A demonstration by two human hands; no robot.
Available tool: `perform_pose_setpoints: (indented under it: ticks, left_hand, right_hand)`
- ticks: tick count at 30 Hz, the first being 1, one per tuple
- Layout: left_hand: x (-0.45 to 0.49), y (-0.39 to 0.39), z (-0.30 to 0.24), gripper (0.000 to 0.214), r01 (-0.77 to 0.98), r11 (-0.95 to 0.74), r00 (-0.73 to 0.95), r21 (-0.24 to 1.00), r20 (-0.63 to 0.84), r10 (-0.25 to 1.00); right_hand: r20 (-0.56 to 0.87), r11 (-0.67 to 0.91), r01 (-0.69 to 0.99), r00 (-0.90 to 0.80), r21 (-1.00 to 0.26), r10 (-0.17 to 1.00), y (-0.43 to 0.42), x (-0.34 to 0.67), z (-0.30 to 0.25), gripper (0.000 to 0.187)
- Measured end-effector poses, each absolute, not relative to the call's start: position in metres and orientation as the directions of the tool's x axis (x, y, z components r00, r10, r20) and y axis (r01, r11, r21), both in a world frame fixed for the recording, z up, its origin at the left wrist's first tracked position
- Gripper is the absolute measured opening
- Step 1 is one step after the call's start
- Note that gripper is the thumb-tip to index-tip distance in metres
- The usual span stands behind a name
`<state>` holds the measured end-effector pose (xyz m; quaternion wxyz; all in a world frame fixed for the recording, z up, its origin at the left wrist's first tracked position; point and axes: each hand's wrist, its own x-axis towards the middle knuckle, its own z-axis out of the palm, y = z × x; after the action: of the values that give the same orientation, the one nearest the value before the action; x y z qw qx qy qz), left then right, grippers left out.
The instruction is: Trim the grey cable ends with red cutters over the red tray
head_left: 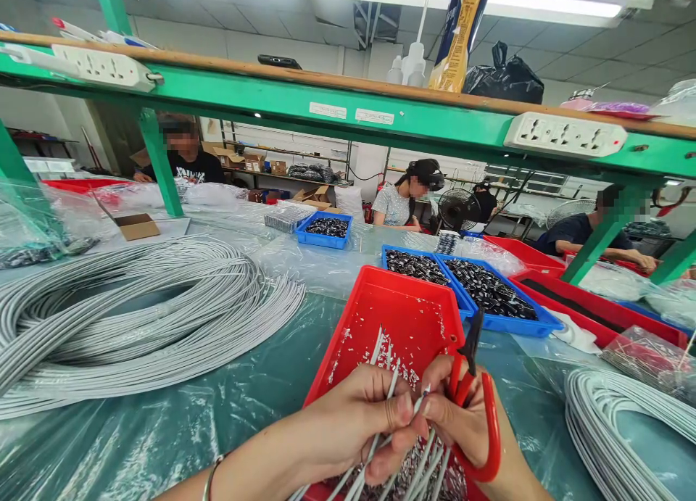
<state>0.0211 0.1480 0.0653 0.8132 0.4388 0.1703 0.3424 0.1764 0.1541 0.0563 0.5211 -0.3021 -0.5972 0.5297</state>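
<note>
My left hand is closed around a thin grey-white cable, thumb pressed on it near its end. My right hand pinches the tip of a cable between thumb and finger, close against the left fingertips. Red-handled scissors also hang in the right hand, their dark blades pointing up and away from the cable. Both hands are over a red tray scattered with small white scraps. More cable lengths lie in the tray below the hands, partly hidden by them.
Large cable coils lie left and right. Behind the red tray stand blue trays of small black parts. A green shelf frame with power strips crosses overhead. Several people sit across the bench.
</note>
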Motion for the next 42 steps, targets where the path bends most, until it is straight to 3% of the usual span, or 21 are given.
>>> perform_pose_setpoints:
  ticks: [10, 16, 23, 29, 38, 42]
  left_hand:
    - [0.019, 0.146, 0.066, 0.029, -0.439, 0.449, 0.714, 0.778, -0.001, 0.700]
    - [0.017, 0.148, 0.066, 0.027, -0.424, 0.431, 0.726, 0.797, 0.014, 0.688]
    - [0.022, 0.147, 0.065, 0.031, -0.447, 0.296, 0.655, 0.844, 0.084, 0.751]
    - [0.018, 0.145, 0.071, 0.039, -0.276, 0.123, 0.600, 0.953, 0.071, 0.796]
    - [0.016, 0.141, 0.078, 0.019, -0.129, -0.190, 0.355, 0.973, 0.224, 0.908]
    - [0.018, 0.140, 0.077, 0.022, -0.055, -0.220, 0.278, 0.974, 0.227, 0.933]
  right_hand:
    - [0.448, 0.465, 0.054, -0.193, -0.884, 0.873, 0.149, 0.183, 0.067, 0.014]
    - [0.456, 0.488, 0.117, -0.225, -0.865, 0.861, 0.150, 0.186, 0.066, 0.012]
    - [0.453, 0.492, 0.206, -0.208, -0.846, 0.867, 0.146, 0.186, 0.067, 0.009]
    - [0.464, 0.479, 0.298, -0.124, -0.826, 0.877, 0.138, 0.183, 0.076, 0.011]
    - [0.390, 0.389, 0.107, -0.010, -0.915, 0.921, 0.132, 0.166, 0.084, 0.013]
    - [0.292, 0.294, 0.024, -0.066, -0.955, 0.954, 0.131, 0.166, 0.082, 0.020]
